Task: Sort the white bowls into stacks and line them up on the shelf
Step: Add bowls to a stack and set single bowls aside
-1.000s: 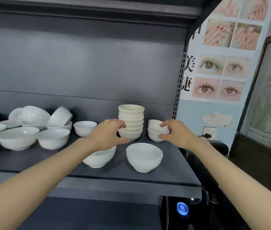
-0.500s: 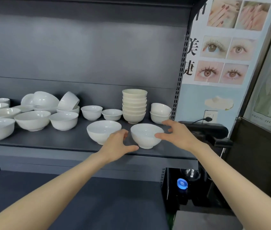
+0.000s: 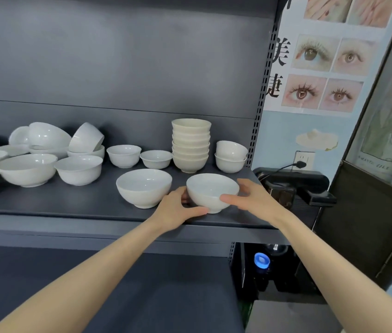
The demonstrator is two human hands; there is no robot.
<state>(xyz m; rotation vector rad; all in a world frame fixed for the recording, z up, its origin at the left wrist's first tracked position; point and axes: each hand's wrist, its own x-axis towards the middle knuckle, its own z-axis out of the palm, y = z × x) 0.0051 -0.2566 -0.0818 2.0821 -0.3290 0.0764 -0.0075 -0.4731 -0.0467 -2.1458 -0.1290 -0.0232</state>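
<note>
A white bowl (image 3: 210, 192) stands near the front right of the dark shelf (image 3: 89, 203). My left hand (image 3: 177, 209) grips its left side, thumb under the base. My right hand (image 3: 250, 198) holds its right side, thumb across the front wall. To the left of it sits a second bowl (image 3: 144, 187) of similar size. Behind them rises a tall stack of cream bowls (image 3: 191, 145), with a short stack of two small bowls (image 3: 231, 156) to its right.
Two small single bowls (image 3: 124, 155) (image 3: 156, 159) stand at the back middle. Several larger bowls, some tipped on their sides (image 3: 46, 138), crowd the shelf's left. A black appliance (image 3: 293, 186) stands just right of the shelf edge. A lower shelf (image 3: 142, 296) lies below.
Both hands left the back stacks, came forward and closed around the front right bowl. The camera view has shifted so the shelf sits higher and further off.
</note>
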